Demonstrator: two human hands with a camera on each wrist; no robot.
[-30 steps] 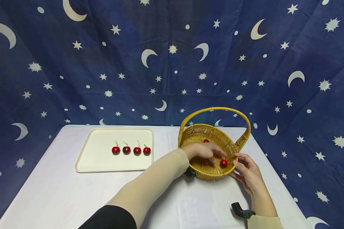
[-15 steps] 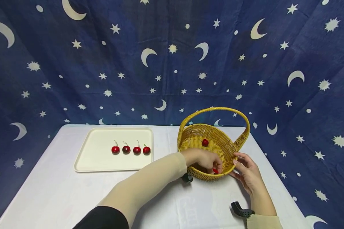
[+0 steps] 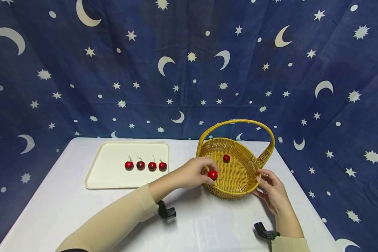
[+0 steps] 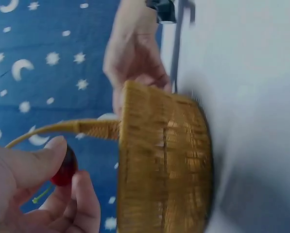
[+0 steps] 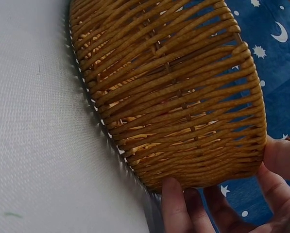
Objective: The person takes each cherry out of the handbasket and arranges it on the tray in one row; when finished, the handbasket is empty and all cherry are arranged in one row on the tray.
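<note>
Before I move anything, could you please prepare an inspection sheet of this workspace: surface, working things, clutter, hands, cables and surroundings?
Surface: white tablecloth, lightly creased.
Job's things: cream rectangular tray with four stemmed cherries in a row; yellow wicker basket with one loose cherry inside.
Clutter: small green streak on the cloth; its nature I cannot tell.
Left hand: pinches another cherry near the basket's left rim.
Right hand: holds the basket's right side.
Cables: nothing seen.
Surroundings: dark blue backdrop with pale moons and stars; black cameras on both wrists.
</note>
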